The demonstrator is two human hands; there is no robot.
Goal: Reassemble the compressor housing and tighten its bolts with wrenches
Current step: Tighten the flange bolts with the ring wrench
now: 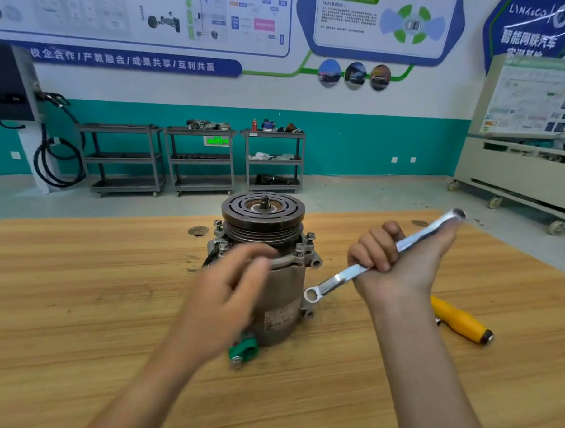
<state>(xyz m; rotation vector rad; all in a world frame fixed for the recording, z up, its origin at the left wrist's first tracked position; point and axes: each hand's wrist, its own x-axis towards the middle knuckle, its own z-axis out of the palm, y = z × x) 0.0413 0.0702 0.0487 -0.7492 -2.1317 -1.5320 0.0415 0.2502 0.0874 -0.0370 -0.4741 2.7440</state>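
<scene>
The compressor (280, 298) stands upright on the wooden table (83, 287), its dark grooved pulley (263, 214) on top. Several bolts (310, 237) stick up around the housing flange below the pulley. A green fitting (243, 349) juts out at its base. My left hand (226, 294) is blurred in front of the housing, fingers loosely spread toward the flange, holding nothing that I can see. To the right of the compressor, my right hand (396, 264) grips the middle of a silver double-ring wrench (339, 277); one ring end points down toward the housing.
A yellow-handled tool (460, 321) lies on the table to the right, behind my right forearm. A round rusty disc (198, 230) and another small disc (419, 222) lie near the far edge. Tool carts (201, 159) and a cabinet (518, 158) stand beyond the table.
</scene>
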